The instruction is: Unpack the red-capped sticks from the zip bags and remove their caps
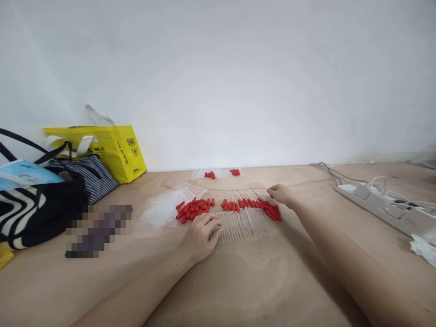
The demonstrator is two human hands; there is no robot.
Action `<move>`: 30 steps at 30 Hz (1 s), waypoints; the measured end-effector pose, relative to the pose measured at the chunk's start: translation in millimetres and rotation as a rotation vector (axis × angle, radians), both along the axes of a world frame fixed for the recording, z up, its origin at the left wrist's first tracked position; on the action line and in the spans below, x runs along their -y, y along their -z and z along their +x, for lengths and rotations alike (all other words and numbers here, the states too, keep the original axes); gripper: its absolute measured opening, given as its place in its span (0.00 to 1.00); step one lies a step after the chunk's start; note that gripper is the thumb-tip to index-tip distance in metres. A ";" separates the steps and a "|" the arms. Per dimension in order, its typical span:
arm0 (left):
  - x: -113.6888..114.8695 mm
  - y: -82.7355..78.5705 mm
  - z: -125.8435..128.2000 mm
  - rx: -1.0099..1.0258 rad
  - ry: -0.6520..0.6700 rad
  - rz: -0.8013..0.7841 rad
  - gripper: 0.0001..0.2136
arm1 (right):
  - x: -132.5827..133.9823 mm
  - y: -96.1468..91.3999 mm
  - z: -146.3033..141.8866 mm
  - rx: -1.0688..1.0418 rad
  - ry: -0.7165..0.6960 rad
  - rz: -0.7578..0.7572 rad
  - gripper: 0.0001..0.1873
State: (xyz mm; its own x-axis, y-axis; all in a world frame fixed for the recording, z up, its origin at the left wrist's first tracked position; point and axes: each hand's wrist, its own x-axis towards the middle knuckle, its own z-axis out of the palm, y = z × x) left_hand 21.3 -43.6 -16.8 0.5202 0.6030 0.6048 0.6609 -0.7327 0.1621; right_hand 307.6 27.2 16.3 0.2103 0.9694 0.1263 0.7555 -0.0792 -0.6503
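On the wooden table lies a row of thin clear droppers (240, 222), with red rubber bulbs (250, 203) along its far side and more clear tubes fanning out behind. My left hand (202, 234) rests palm down at the row's left end, fingers curved and thumb apart, touching the nearest tubes. Just beyond it, a pile of red bulbs (190, 209) sits on clear plastic bags (156, 211). At the row's far right, my right hand (279, 194) pinches a dropper (270, 192) by its red end. Its pale tube points up and left.
Near the wall lies a clear bag (223, 172) with two red bulb clusters. A yellow bag (127, 156), a striped pouch (98, 177) and a black bag (41, 209) stand left, near a blurred-out object (102, 229). A power strip (374, 206) with cables and a white tissue (424, 247) lie right.
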 end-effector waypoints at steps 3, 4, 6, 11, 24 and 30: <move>0.1 -0.3 0.9 -0.002 -0.006 0.015 0.04 | 23.4 -0.7 -13.5 -0.144 -0.108 -0.004 0.13; 0.4 -0.8 1.5 0.002 -0.009 0.024 0.05 | 31.9 1.7 -21.6 -0.208 -0.155 -0.002 0.13; 1.6 -2.3 3.1 0.011 -0.015 0.036 0.07 | 48.6 9.2 -42.1 -0.549 -0.329 0.027 0.11; 7.4 -5.5 8.9 0.027 0.021 0.054 0.17 | 80.4 27.8 -95.8 -0.966 -0.516 0.047 0.13; 4.8 -8.0 7.2 0.018 0.020 0.155 0.05 | 84.0 26.5 -69.8 -0.428 -0.569 0.327 0.10; 8.5 -7.3 10.7 -0.036 0.053 0.181 0.06 | 95.9 30.8 -82.0 0.367 -0.602 0.676 0.10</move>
